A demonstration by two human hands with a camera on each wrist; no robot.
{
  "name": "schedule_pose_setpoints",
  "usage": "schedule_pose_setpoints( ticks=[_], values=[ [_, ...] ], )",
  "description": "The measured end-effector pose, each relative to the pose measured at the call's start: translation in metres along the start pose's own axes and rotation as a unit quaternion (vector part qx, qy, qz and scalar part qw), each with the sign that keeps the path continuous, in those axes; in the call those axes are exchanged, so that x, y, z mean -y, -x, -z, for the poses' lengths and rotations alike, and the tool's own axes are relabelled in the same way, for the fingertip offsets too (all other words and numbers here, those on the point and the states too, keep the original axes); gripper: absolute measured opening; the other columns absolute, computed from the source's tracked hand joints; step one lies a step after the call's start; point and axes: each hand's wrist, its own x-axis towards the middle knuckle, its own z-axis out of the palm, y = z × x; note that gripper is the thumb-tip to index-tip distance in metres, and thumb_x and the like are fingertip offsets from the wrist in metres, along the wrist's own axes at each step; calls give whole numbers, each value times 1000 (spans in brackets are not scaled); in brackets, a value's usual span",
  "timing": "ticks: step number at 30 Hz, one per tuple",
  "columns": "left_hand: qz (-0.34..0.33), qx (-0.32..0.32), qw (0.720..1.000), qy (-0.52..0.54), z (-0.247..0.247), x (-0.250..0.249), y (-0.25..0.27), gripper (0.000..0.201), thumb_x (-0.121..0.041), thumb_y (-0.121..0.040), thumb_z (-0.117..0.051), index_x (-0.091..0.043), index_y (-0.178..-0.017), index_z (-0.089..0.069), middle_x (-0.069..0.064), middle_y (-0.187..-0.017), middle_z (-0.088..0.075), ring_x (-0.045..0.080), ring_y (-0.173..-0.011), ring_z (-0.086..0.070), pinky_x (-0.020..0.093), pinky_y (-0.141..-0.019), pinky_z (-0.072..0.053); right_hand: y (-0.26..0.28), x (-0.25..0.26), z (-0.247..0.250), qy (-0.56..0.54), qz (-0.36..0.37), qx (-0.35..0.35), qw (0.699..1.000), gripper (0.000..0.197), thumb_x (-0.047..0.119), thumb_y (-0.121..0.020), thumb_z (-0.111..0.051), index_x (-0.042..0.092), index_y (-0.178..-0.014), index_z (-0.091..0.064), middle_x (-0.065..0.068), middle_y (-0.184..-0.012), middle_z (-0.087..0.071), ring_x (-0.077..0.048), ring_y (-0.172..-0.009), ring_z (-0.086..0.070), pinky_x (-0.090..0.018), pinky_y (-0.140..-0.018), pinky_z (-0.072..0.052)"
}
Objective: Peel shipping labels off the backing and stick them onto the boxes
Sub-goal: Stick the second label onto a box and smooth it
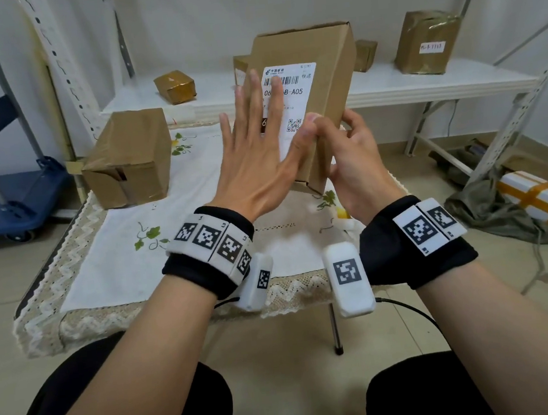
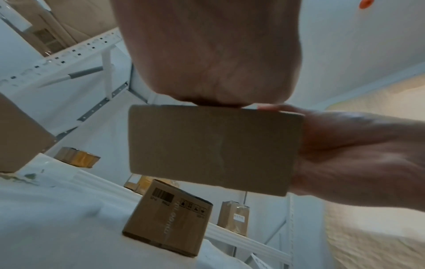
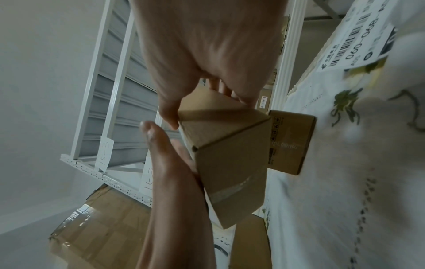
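- Fingers (image 1: 256, 88) of L hand (image 1: 254, 155): straight, spread, laid flat on the white shipping label (image 1: 292, 95) on the face of the held box (image 1: 329, 101); index tip sits over the barcode, palm covers the label's lower L part.
- Fingers of R hand (image 1: 351, 153): curled round the box's lower R edge, thumb (image 1: 312, 118) on the front face by the label's QR code at its 5 o'clock corner; R wrist view shows fingertips (image 3: 170, 116) hooked on a box corner.
- Held box: brown cardboard, lifted off the table and tilted, labelled face twd the person; sits at 12 o'clock from the wrists, above the cloth-covered table (image 1: 89, 282).
- L wrist view: plain cardboard side of the box (image 2: 214, 149) fills mid frame, heel of L hand touching its top edge, R hand (image 2: 358, 160) at its 3 o'clock side.
- Label text partly readable: barcode, "B-A05", QR code; rest hidden by the hand.
- Second box (image 1: 127, 158), larger, rests on the table at 10 o'clock from the held one, well apart.
- Small printed box (image 2: 168, 218) stands on the cloth behind the held box; mostly hidden in head view.
- Another label sheet (image 3: 358, 41) lies on the cloth, seen only in R wrist view at 2 o'clock.
- White shelf (image 1: 421, 86) behind the table carries taped parcels: one (image 1: 175, 86) at 10 o'clock of the held box, a taller one (image 1: 427, 42) at 2 o'clock w/ a small white tag.
- Blue trolley (image 1: 4, 199) at far 9 o'clock on the floor.
- Marker-tagged wristbands (image 1: 209, 243) on both wrists.
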Motion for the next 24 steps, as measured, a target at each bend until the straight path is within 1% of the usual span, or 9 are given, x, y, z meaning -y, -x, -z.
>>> schedule_pose_setpoints(
  ticks=[2,6,10,12,14,17,19,21,24],
  values=[
    [-13,9,1000,9,-5,-7,2,91,-78,-88,2,-26,-162,15,0,-168,27,19,-155,25,49,-125,16,1,-3,-1,-4,-3,2,1000,53,15,-94,-73,11,-139,-47,-6,-107,-75,-14,-92,-75,-38,-85,-62],
    [-44,31,997,57,-11,-18,5,100,-82,-81,6,-22,-161,16,1,-168,27,17,-154,26,46,-124,18,0,-5,1,-3,3,12,1000,54,17,-96,-72,8,-141,-44,-8,-113,-77,-20,-103,-76,-41,-93,-61],
    [-32,9,997,76,-4,-17,1,103,-83,-78,9,-23,-161,15,1,-168,26,16,-155,24,46,-124,17,-2,-4,-1,23,17,32,999,58,22,-95,-74,12,-144,-44,-11,-119,-73,-20,-106,-75,-42,-97,-59],
    [-21,-6,996,81,0,-13,-2,105,-83,-77,9,-22,-162,12,2,-169,24,17,-155,23,45,-123,18,-2,-6,-3,49,25,46,997,58,21,-95,-74,14,-144,-44,-2,-106,-71,-12,-97,-75,-29,-86,-61],
    [-16,-27,996,79,3,-8,-4,104,-84,-78,9,-21,-162,11,3,-169,23,20,-156,21,43,-121,19,0,-9,-6,82,37,55,994,56,21,-96,-72,16,-144,-44,4,-98,-63,4,-78,-70,-16,-69,-55],
    [-14,-60,995,77,8,0,-6,102,-83,-81,7,-20,-162,11,5,-169,22,23,-156,19,47,-122,17,3,-14,-8,131,50,79,987,54,24,-98,-70,17,-144,-44,-5,-109,-52,12,-66,-61,-10,-61,-49],
    [-11,-82,993,82,13,4,-6,104,-83,-81,7,-19,-162,9,7,-169,22,25,-156,19,52,-122,17,7,-14,-10,140,49,102,984,53,21,-98,-68,17,-145,-43,-2,-102,-51,11,-69,-61,-11,-63,-49],
    [-3,-97,992,86,18,8,-7,105,-85,-80,8,-19,-162,9,7,-169,22,26,-156,20,57,-123,16,10,-13,-11,144,45,124,981,56,21,-97,-70,19,-146,-41,1,-96,-53,1,-81,-64,-15,-70,-52],
    [7,-112,990,81,21,14,-7,105,-84,-81,6,-18,-162,8,8,-169,21,26,-156,19,59,-123,14,12,-13,-11,152,46,145,977,60,21,-94,-74,23,-144,-42,1,-99,-57,-12,-97,-65,-26,-84,-57]
  ],
)
